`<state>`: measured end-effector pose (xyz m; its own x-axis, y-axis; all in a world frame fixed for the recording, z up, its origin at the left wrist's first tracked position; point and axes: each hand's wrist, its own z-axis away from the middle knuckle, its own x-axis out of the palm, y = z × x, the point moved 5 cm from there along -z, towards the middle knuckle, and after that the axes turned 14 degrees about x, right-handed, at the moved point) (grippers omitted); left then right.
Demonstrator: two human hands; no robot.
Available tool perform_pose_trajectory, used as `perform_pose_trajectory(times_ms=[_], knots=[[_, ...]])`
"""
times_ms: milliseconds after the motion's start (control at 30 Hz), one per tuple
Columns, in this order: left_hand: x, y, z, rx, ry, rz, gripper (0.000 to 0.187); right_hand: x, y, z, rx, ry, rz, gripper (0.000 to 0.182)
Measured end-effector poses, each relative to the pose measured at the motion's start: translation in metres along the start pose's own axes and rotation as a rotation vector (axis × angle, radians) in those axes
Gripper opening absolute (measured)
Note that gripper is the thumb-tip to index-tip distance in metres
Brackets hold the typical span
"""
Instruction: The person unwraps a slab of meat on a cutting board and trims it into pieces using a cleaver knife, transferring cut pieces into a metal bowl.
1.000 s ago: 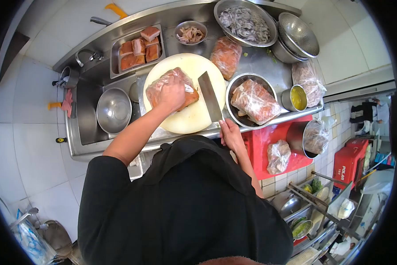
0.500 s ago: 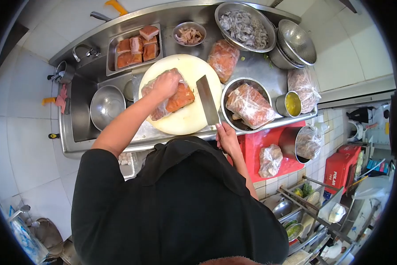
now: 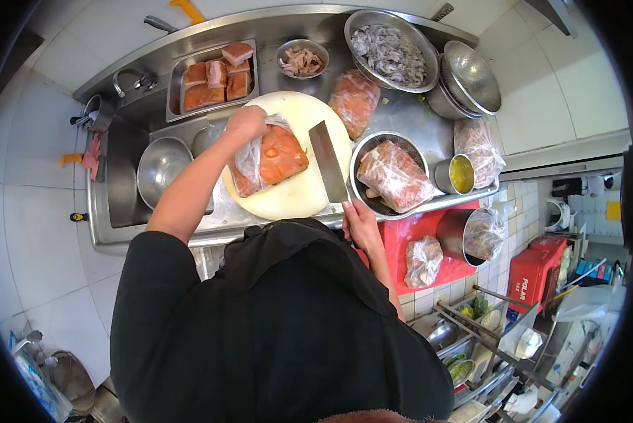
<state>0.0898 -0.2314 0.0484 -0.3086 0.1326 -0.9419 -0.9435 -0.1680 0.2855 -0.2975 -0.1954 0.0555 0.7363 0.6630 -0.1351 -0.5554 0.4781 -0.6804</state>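
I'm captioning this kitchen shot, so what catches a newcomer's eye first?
The orange slab of meat on the round white cutting board, its clear plastic bag gripped by the left hand. Beside it, the right hand holds a broad steel cleaver.

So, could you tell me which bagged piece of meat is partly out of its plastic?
The orange slab on the round cutting board; others remain fully wrapped.

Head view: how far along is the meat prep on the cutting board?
Done: cut blocks fill the tray. In hand: left hand pulls the plastic bag off a meat slab; right hand holds the cleaver. Left: bagged portions wait unopened.
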Motion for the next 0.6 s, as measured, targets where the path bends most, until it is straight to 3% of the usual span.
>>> perform_pose_trajectory(times_ms=[33, 133, 233, 267, 367, 500, 533, 600], knots=[[0.004, -0.013, 0.004, 0.006, 0.045, 0.082, 0.017, 0.0, -0.003, 0.001, 0.001, -0.011, -0.001, 0.032], [0.024, -0.05, 0.023, -0.127, 0.169, 0.719, 0.013, 0.003, 0.0, -0.004, -0.009, -0.043, 0.043, 0.032], [0.049, -0.069, 0.042, -0.331, 0.337, 1.591, 0.013, 0.01, -0.007, -0.006, -0.006, -0.047, 0.122, 0.033], [0.056, -0.072, 0.047, -0.244, 0.402, 1.766, 0.012, 0.013, -0.011, -0.005, -0.001, -0.046, 0.15, 0.033], [0.046, -0.051, 0.076, -0.429, 0.832, 1.932, 0.011, 0.019, -0.024, -0.001, -0.014, 0.016, 0.183, 0.035], [0.082, -0.079, 0.098, -0.211, 0.993, 2.285, 0.009, 0.016, -0.03, -0.005, -0.23, 0.27, 0.535, 0.038], [0.084, -0.079, 0.107, -0.352, 1.074, 2.256, 0.007, 0.019, -0.039, 0.003, -0.263, 0.3, 0.571, 0.037], [0.099, -0.096, 0.121, -0.455, 1.213, 2.269, 0.008, 0.024, -0.042, 0.006, -0.278, 0.352, 0.693, 0.037]])
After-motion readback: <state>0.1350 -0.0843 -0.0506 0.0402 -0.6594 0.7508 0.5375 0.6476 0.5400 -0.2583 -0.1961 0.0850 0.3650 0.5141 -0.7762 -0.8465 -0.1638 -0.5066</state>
